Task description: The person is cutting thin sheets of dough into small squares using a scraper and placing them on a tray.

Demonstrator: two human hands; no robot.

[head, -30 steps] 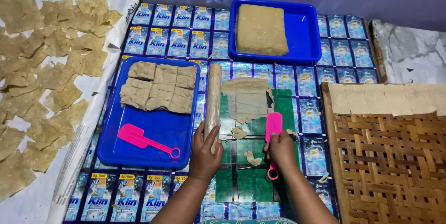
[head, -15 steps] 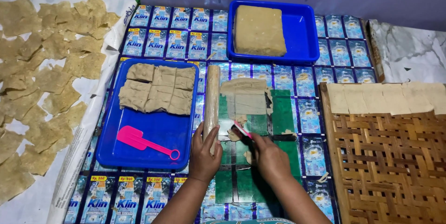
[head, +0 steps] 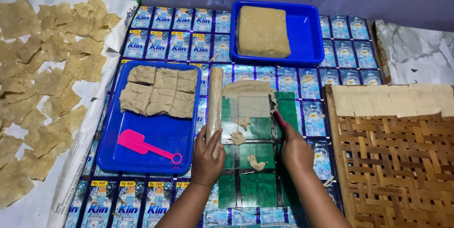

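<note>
The left hand (head: 208, 159) has its fingers wrapped around the near end of the wooden rolling pin (head: 215, 102), which lies just left of the thin dough sheet (head: 248, 100); the right hand (head: 295, 150) has its fingers closed on a pink scraper (head: 279, 117) whose blade meets the sheet's right edge. Rolled this thin on the green mat (head: 250, 180), the sheet looks soft, light and easily torn; it is probably best lifted from under an edge just beyond the fingertips.

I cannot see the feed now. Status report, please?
Left hand grips rolling pin. Right hand holds pink scraper at dough sheet edge. Scraps on green mat.
</note>
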